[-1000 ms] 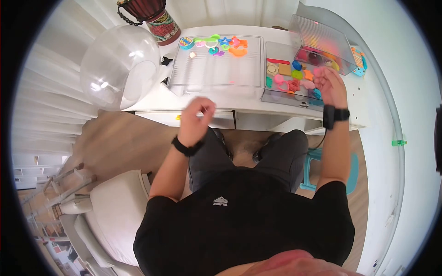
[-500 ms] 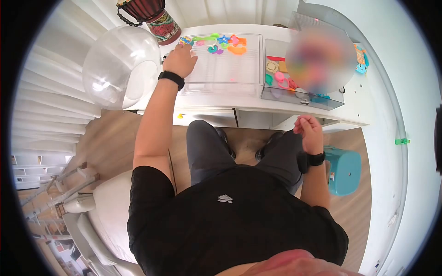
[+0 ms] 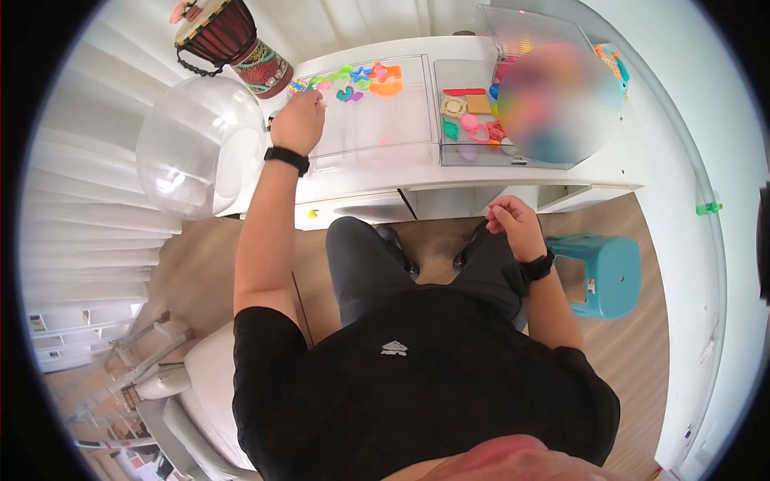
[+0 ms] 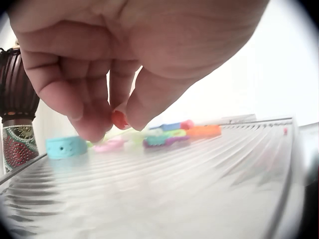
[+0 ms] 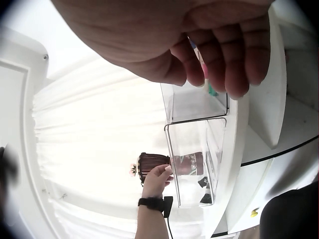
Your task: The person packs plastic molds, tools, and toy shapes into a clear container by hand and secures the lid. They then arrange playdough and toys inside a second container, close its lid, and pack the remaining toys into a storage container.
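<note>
My left hand (image 3: 297, 124) is over the left part of a clear ribbed plastic box (image 3: 361, 136) on the white table. Its thumb and fingertips pinch a small red piece (image 4: 119, 119), close above the ribbed top in the left wrist view; its exact kind I cannot tell. Just beyond the fingers sits a round turquoise toy (image 4: 67, 148). Colourful small toys lie along the box's far side, among them a blue star (image 3: 361, 74) and an orange curved piece (image 3: 386, 89). My right hand (image 3: 517, 228) hangs loosely curled over the lap, with nothing visible in it.
A second clear box (image 3: 481, 155) on the right holds more toys, partly covered by a round blur. A large transparent globe (image 3: 188, 152) and a carved drum (image 3: 233, 48) stand at the left. A teal stool (image 3: 613, 276) is on the floor.
The left hand has reached forward to the left side of the box and picked up the small piece lying there. The right hand has drawn back from the toy box to the lap.
</note>
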### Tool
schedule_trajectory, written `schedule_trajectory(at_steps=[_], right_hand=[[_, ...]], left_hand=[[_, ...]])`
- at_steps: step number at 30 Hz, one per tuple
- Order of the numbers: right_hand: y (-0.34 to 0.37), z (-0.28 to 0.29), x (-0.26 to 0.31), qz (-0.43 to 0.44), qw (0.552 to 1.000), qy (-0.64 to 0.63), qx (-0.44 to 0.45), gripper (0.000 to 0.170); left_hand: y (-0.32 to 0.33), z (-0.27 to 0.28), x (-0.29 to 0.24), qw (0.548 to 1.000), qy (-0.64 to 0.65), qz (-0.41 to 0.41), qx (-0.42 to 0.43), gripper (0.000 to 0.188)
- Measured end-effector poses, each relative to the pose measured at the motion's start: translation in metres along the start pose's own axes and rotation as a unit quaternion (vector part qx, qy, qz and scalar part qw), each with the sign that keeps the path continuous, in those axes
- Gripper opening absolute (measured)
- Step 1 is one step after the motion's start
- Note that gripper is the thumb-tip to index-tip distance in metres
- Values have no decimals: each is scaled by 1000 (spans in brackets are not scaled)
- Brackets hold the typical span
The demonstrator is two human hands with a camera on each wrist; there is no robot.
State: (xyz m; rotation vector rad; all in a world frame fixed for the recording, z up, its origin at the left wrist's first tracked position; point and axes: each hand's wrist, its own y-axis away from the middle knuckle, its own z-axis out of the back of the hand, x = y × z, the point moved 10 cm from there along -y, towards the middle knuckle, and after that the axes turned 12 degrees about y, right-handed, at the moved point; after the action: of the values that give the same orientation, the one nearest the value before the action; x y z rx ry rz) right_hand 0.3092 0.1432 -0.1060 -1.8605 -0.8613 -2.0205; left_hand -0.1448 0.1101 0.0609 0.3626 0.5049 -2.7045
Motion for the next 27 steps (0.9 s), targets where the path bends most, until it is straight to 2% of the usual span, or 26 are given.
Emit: schedule_trajectory(at_steps=[2,4,6,8,10,11,13,21,23,25,26,27], right_hand=[[0,-3,2,-1,1000,0,0,16],[-1,-9,6,0,1000,5,16,17],[-2,-17,12,10,999,-2,34,17],[-1,-28,23,19,998,-7,53,18],[4,-49,45,50,993,-31,104,20],[6,-54,51,49,993,-31,102,20],[11,-69,71,87,983,-78,140,21],[9,-70,74,72,993,-25,94,23],[9,-65,75,66,994,-31,80,21],[5,-43,87,74,996,48,28,19],[2,-36,95,74,996,49,28,19],[-3,-16,110,91,991,96,-31,21]], left_hand=[[20,22,-46,989,122,-68,-40,19],[42,31,-94,964,243,-110,3,21],[67,27,-136,941,302,-140,58,24],[94,20,-175,911,348,-198,101,26],[117,8,-204,895,365,-212,142,28],[125,2,-213,894,367,-213,142,28],[143,-8,-236,886,349,-282,118,32],[168,-31,-244,897,345,-271,47,37],[167,-29,-234,892,399,-208,49,35],[174,-34,-226,892,398,-201,69,34],[178,-39,-221,893,396,-195,89,33],[182,-41,-216,892,397,-195,89,33]])
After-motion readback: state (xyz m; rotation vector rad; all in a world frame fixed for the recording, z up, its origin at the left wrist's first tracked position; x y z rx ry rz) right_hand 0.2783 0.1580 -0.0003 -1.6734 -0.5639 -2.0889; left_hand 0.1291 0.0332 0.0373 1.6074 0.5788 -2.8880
